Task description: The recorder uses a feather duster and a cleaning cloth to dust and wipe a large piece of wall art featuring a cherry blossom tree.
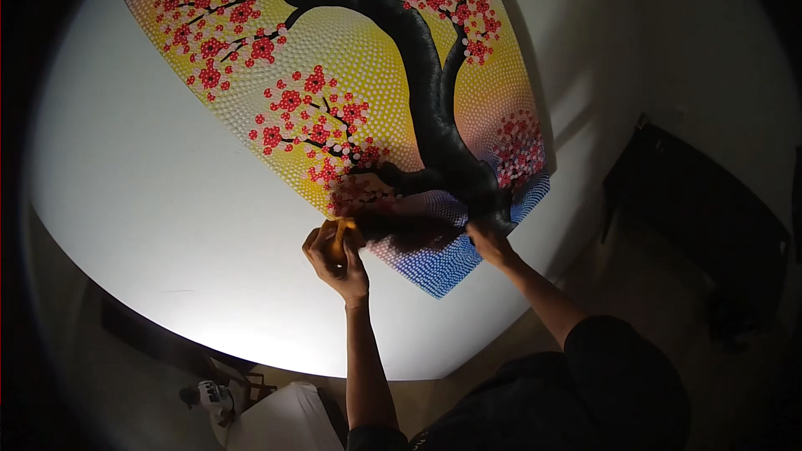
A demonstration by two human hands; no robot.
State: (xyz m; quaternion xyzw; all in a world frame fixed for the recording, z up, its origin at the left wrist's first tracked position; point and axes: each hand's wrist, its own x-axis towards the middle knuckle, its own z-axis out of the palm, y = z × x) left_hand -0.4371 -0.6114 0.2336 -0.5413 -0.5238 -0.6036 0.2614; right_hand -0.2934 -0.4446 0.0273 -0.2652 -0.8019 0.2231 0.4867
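Note:
A dotted canvas painting (376, 69) of a blossoming tree with a black trunk and red flowers is against the white wall before me. My left hand (338, 260) grips a small yellow-orange object (340, 238) at the painting's lower left edge. The fingers hide part of that object, so its kind is unclear. At the base of the painted trunk, my right hand (489, 243) is up against the canvas. Its fingers are bent and blurred, and whether they hold anything cannot be made out. A dark shadow covers the painting between both hands.
White wall (156, 200) surrounds the painting. To the right stands a dark piece of furniture (689, 200). At the lower left are a bed-like pale surface (282, 419), a brown wooden chair or stand (258, 385) and a person in a white top (216, 394).

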